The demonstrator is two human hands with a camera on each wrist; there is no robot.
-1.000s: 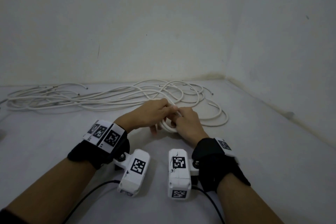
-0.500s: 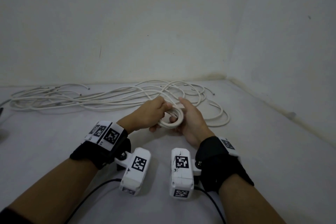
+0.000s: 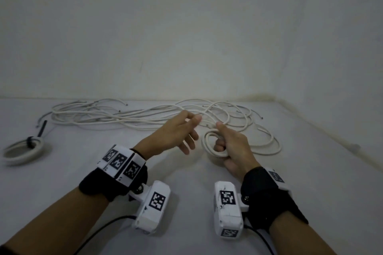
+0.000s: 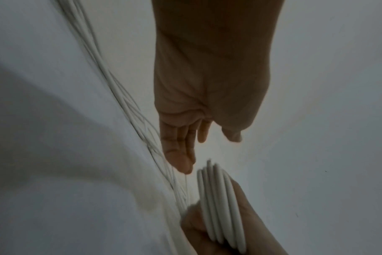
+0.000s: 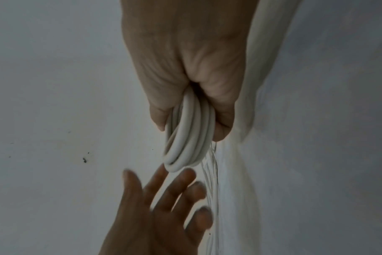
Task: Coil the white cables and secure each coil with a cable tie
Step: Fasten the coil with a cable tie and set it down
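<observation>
We hold a small white cable coil point(image 3: 214, 144) in our right hand point(image 3: 234, 149), fingers and thumb curled round one side of the ring so it stands on edge just above the white worktop point(image 3: 310, 182). The right wrist view shows several turns of cable bunched between the thumb and the curled fingers point(image 5: 157, 119). Our right forearm comes in from the near edge, wrist cocked slightly outward.

Our left hand point(image 3: 178, 132) hangs just beside the coil, apart from it, palm turned toward it, fingers point(image 3: 191, 143) straight and spread, holding nothing. From the left wrist camera the fingertips point(image 4: 183, 163) point at the coil's edge with a narrow gap between.

Behind both hands a loose heap of white cables point(image 3: 124, 117) sprawls along the far edge of the worktop, against the wall point(image 3: 186, 37), its loops running toward the far right corner. Near the left edge lies a finished coil point(image 3: 22, 149) bound with a black cable tie point(image 3: 31, 142). Both wrists carry black straps and white marker-tagged camera units point(image 3: 228, 209)
</observation>
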